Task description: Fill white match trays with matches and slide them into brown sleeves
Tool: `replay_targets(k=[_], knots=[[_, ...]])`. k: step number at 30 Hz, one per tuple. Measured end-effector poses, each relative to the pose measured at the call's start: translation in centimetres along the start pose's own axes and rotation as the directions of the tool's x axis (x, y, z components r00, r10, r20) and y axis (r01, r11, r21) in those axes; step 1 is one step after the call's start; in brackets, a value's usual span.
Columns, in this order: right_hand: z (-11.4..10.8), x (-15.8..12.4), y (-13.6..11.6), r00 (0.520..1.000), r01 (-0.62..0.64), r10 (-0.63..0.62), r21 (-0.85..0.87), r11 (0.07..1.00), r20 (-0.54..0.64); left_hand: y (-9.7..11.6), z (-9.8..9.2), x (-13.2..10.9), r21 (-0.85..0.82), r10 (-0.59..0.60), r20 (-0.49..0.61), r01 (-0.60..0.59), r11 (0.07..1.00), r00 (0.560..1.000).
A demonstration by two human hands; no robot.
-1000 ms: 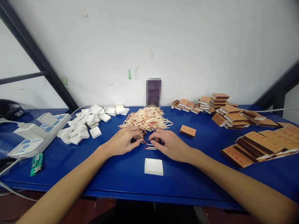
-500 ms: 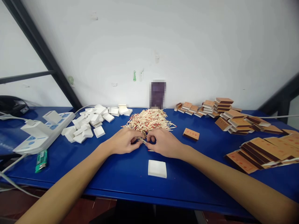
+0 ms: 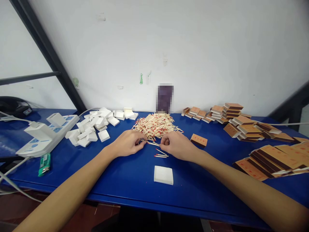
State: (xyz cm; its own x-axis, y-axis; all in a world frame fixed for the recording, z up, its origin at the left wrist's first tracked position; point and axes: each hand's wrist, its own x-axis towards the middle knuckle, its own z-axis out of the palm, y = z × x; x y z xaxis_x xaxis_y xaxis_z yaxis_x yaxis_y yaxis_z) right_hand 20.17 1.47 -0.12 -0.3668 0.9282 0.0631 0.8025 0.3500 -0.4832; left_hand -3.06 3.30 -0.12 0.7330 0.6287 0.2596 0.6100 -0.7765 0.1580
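Note:
A heap of red-tipped matches (image 3: 156, 124) lies just beyond my hands. Between my fingertips, a few matches (image 3: 153, 143) stretch across from one hand to the other. My left hand (image 3: 127, 143) pinches their red-headed end, with its fingers curled. My right hand (image 3: 180, 146) is closed at their plain end, thumb and forefinger together. Below it, several loose matches (image 3: 161, 156) lie on the blue table. Nearer me sits a white matchbox tray (image 3: 163, 175); I cannot make out whether its open side faces up.
White trays (image 3: 89, 127) are jumbled at the left, near a power strip (image 3: 45, 138) and a green packet (image 3: 44, 164). A single matchbox (image 3: 199, 140) lies right of the heap. Orange matchbox sleeves (image 3: 243, 124) are stacked at the right, with more sleeves (image 3: 272, 159) nearer.
My hands have drawn slightly apart, showing the matches between them. More loose matches now show on the table under my right hand. The view has shifted slightly.

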Motion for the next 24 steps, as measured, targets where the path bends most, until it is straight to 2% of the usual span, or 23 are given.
replay_targets(k=[3, 6, 11, 13, 15, 19, 24], knots=[[-0.4, -1.1, 0.6, 1.000, 0.013, -0.013, -0.042, 0.999, -0.022, 0.3, -0.3, 0.1, 0.044, -0.023, -0.093, 0.027, 0.999, 0.995], [-0.9, -2.1, 0.9, 1.000, 0.022, -0.023, -0.081, 0.996, -0.008, 0.6, -0.5, 0.2, 0.018, -0.045, -0.120, 0.047, 0.999, 0.992], [-1.4, -2.8, 1.6, 0.996, 0.084, -0.082, -0.034, 0.996, 0.036, 1.2, -0.1, 0.0, -0.116, -0.070, -0.048, 0.064, 0.991, 0.996], [-1.4, -2.7, 2.4, 0.986, 0.168, -0.167, -0.026, 0.986, 0.018, 1.4, 0.1, 0.0, -0.141, -0.083, -0.019, 0.080, 0.987, 0.996], [-1.3, -2.6, 3.3, 0.959, 0.284, -0.284, -0.040, 0.958, 0.000, 1.7, 0.3, 0.1, -0.146, -0.045, 0.012, 0.046, 0.988, 0.999], [-1.0, -2.7, 4.3, 0.899, 0.438, -0.436, -0.091, 0.894, 0.041, 2.2, 0.5, 0.4, -0.067, 0.080, 0.064, -0.075, 0.995, 0.995], [-1.0, -2.8, 4.2, 0.885, 0.465, -0.461, -0.143, 0.874, 0.061, 2.2, 0.6, 0.6, 0.054, 0.078, 0.124, -0.086, 0.995, 0.989]])
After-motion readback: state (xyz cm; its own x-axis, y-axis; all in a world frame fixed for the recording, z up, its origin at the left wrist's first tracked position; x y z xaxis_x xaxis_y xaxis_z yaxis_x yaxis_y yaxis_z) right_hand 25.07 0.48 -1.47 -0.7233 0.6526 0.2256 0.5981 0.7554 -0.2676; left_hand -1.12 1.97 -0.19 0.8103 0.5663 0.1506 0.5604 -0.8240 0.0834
